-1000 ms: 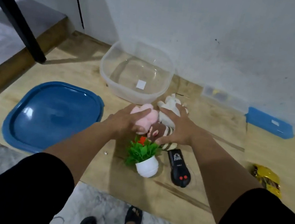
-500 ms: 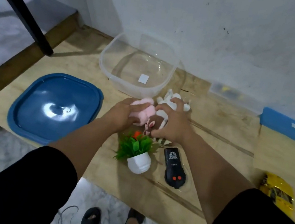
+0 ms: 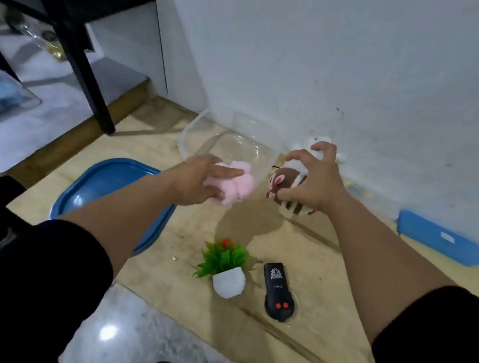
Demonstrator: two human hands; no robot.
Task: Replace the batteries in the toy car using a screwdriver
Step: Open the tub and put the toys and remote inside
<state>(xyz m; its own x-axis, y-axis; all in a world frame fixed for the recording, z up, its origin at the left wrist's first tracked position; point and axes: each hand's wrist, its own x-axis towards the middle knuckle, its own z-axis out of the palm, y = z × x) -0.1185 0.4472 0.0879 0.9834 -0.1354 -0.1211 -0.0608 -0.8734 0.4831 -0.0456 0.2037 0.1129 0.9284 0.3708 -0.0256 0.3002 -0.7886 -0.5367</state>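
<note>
Hands over the desk point(image 3: 175, 277): our left hand point(image 3: 198, 180) grips a pink plush point(image 3: 239, 186); our right hand point(image 3: 313, 181) clutches a striped brown plush point(image 3: 283, 181) beside it.

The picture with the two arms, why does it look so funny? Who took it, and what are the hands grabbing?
A person wears a camera on their head, so you look down along their own two arms at a wooden board on the floor. The left hand holds a fluffy pink soft toy. The right hand grips a brown striped soft toy, with something white behind it. Just beyond them is a clear plastic tub, and a blue lid lies to the left. Nearer the person stand a little fake plant in a white pot and a black remote control. Their feet show at the bottom.
</note>
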